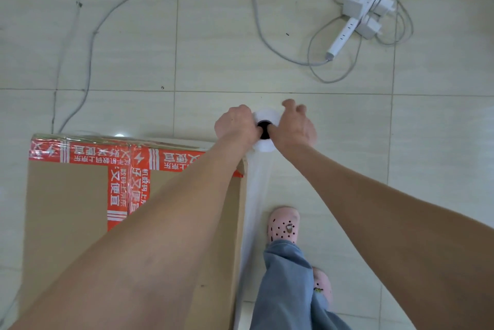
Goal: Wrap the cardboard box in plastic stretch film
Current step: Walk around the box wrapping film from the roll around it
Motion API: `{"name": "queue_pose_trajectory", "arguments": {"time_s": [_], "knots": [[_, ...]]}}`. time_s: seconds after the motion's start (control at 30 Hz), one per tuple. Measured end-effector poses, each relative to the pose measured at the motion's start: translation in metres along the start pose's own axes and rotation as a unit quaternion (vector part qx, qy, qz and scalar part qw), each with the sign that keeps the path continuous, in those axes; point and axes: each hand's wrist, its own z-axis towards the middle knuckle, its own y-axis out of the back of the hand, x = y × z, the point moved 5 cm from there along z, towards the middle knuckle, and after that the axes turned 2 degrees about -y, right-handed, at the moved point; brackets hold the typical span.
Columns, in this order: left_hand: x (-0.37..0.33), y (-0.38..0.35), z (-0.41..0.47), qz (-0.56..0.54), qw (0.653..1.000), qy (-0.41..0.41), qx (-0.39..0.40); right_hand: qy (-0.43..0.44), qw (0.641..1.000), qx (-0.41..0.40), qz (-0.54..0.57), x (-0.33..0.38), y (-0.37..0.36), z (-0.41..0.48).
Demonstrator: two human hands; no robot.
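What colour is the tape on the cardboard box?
The tape on the cardboard box is red-orange with white printed characters, clearest in the head view.

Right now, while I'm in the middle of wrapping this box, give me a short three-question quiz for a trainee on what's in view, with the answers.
1. True or false: the left hand and the right hand both hold the top end of the film roll.
2. Multiple choice: the film sheet runs down from the roll along which part of the cardboard box? A) its left edge B) its right edge C) across its top face.
3. Fill in: the printed tape on the box is ___ with white lettering.

Key: 1 true; 2 B; 3 red.
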Motion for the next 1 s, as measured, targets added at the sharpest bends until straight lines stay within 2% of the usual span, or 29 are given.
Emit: {"name": "queue_pose_trajectory", "arguments": {"time_s": [0.07, 0.13, 0.23, 0.37, 0.57, 0.77, 0.8, 0.87, 0.93, 1.0], "knots": [[0.003, 0.003, 0.003, -0.006, 1.0, 0.004, 0.011, -0.076, 0.992, 0.037, 0.095, -0.006, -0.006, 0.0], [-0.003, 0.005, 0.006, 0.002, 1.0, -0.023, 0.001, -0.08, 0.986, 0.059, 0.135, -0.003, -0.011, 0.001], [-0.016, 0.007, 0.013, 0.048, 0.994, -0.093, -0.013, -0.061, 0.986, 0.06, 0.142, 0.007, -0.014, 0.007], [-0.016, 0.012, 0.023, 0.061, 0.99, -0.122, -0.018, -0.022, 0.994, 0.05, 0.091, 0.016, -0.01, 0.014], [0.011, 0.026, 0.037, 0.003, 0.999, -0.042, -0.019, 0.101, 0.992, 0.05, -0.049, 0.058, -0.001, 0.031], [0.064, 0.03, 0.036, -0.084, 0.993, 0.078, -0.044, 0.215, 0.969, 0.074, -0.1, 0.111, -0.011, 0.031], [0.071, 0.029, 0.035, -0.085, 0.991, 0.092, -0.042, 0.207, 0.97, 0.075, -0.099, 0.115, -0.017, 0.029], [0.075, 0.029, 0.034, -0.084, 0.991, 0.097, -0.036, 0.132, 0.984, 0.097, -0.066, 0.112, -0.027, 0.028], [0.071, 0.03, 0.035, -0.085, 0.993, 0.079, -0.031, 0.037, 0.99, 0.133, -0.012, 0.098, -0.035, 0.029], [0.061, 0.031, 0.041, -0.061, 0.997, 0.038, -0.031, 0.016, 0.989, 0.15, 0.001, 0.091, -0.038, 0.033]]}}
